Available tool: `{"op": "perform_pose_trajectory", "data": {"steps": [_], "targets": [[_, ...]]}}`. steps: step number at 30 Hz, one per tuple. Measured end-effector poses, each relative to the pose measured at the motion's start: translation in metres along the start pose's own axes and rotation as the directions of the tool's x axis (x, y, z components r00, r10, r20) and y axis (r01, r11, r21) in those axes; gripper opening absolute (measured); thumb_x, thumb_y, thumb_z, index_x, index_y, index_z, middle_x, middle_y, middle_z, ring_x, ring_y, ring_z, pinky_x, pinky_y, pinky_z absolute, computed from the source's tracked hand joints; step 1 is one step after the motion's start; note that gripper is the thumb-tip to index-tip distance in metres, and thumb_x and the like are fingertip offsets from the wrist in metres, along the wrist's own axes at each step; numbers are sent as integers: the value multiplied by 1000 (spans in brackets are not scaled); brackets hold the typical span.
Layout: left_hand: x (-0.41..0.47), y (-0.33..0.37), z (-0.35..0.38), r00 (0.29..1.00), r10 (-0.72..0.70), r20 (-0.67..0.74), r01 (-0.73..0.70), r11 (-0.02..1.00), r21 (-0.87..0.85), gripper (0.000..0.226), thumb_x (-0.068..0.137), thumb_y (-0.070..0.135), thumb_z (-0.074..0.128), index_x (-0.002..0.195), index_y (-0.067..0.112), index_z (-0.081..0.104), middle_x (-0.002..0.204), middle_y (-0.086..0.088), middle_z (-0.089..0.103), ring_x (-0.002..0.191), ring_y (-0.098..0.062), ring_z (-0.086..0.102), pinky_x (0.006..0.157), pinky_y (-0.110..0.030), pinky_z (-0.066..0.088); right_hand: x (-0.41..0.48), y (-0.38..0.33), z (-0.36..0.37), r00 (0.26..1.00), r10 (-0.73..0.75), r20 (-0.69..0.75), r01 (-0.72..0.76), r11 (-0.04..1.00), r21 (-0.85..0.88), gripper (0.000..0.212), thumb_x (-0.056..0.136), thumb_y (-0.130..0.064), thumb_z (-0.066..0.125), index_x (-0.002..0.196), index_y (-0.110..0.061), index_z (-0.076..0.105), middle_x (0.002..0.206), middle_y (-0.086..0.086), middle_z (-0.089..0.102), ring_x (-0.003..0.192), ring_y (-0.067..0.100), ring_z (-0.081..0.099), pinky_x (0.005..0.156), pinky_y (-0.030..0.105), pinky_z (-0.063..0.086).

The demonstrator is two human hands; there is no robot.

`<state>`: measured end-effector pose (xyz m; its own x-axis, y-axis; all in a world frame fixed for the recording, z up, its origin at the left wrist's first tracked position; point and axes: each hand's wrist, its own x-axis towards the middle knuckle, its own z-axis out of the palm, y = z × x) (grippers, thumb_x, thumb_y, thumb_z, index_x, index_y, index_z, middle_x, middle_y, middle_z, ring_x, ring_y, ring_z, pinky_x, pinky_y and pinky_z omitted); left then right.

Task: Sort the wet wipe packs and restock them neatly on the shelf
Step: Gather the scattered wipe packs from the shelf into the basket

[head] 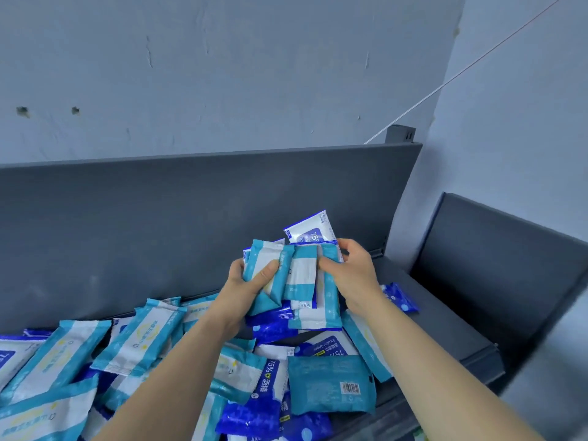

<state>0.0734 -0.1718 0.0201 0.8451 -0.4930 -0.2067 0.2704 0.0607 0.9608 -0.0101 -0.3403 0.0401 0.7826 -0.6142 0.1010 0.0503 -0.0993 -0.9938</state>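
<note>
The left hand (251, 281) grips a bundle of wet wipe packs (302, 275) from the left, thumb pressed across the front of a teal pack. The right hand (353, 272) closes on the same bundle from the right, fingers curled over its top edge. The bundle is held in the air above the shelf (445, 332), and it is mixed: teal-and-white packs in front, dark blue packs (270, 316) hanging out underneath. A white-and-blue pack (310, 229) stands up behind it; whether it is held or leans on the back panel (191, 224) I cannot tell.

The step looks like sorting by kind. To do it well, the right hand should peel off one colour while the left keeps a firm pinch, since the glossy wrappers are likely to slide and the lower blue ones look ready to drop.

Below and to the left, the loose heap (143, 345) covers most of the shelf floor, with a teal barcode pack (331, 383) lying face down near the front. Bare room shows only at the right end, beside one stray blue pack (399, 297), so that corner suits a first neat row set against the back panel. The front lip (483, 354) is low, so packs placed close to it could tip off.
</note>
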Motion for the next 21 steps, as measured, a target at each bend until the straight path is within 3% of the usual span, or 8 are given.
{"op": "perform_pose_trajectory", "data": {"steps": [3,6,8,12,15,18,21], "targets": [[-5,3,0,992,-31,121,40,997,-71,58,74,39,75,119,24,43,113,-10,66,87,-27,71,69,-48,59,-23,-11,-2,996,7,-91,-1,998,69,28,81,-16,75,102,-21,58,96,-5,69,77,5,68,55,17,50],[-12,5,2,977,-24,214,28,999,-17,65,62,43,80,115,25,46,111,-10,68,92,-29,71,78,-55,57,-54,-17,-6,979,43,-200,-21,994,110,25,80,-13,74,100,-18,60,95,1,71,82,16,71,66,30,58],[-20,3,6,962,-19,271,11,1000,29,74,55,46,83,116,23,47,109,-8,70,92,-28,71,81,-54,57,-78,-16,-11,963,72,-259,-42,992,122,23,81,-14,72,101,-18,62,95,3,72,85,20,71,76,40,59],[-48,-10,25,911,-60,407,27,996,88,79,50,46,83,118,24,48,105,-5,72,88,-26,72,78,-46,59,-140,-13,-24,911,109,-398,-44,985,169,16,89,-21,66,103,-13,65,100,6,73,90,22,71,82,43,56],[-80,-27,49,845,-106,524,60,993,104,73,57,40,83,118,22,48,106,-4,72,88,-23,72,76,-41,59,-196,-14,-38,840,130,-528,-10,974,225,23,91,-29,63,99,-8,63,96,8,74,84,23,71,77,41,56],[-124,-45,76,782,-135,609,78,990,120,56,64,37,82,108,25,50,99,-2,73,80,-17,72,63,-31,58,-255,-18,-56,745,129,-655,13,978,207,33,86,-34,68,101,-5,61,94,10,74,83,27,71,76,43,57],[-175,-68,104,715,-161,680,55,983,175,68,58,43,85,112,21,50,106,-3,70,90,-20,71,77,-38,58,-319,-21,-79,653,129,-747,28,981,193,32,79,-24,77,103,-8,64,98,9,74,88,30,72,80,50,58]]}}
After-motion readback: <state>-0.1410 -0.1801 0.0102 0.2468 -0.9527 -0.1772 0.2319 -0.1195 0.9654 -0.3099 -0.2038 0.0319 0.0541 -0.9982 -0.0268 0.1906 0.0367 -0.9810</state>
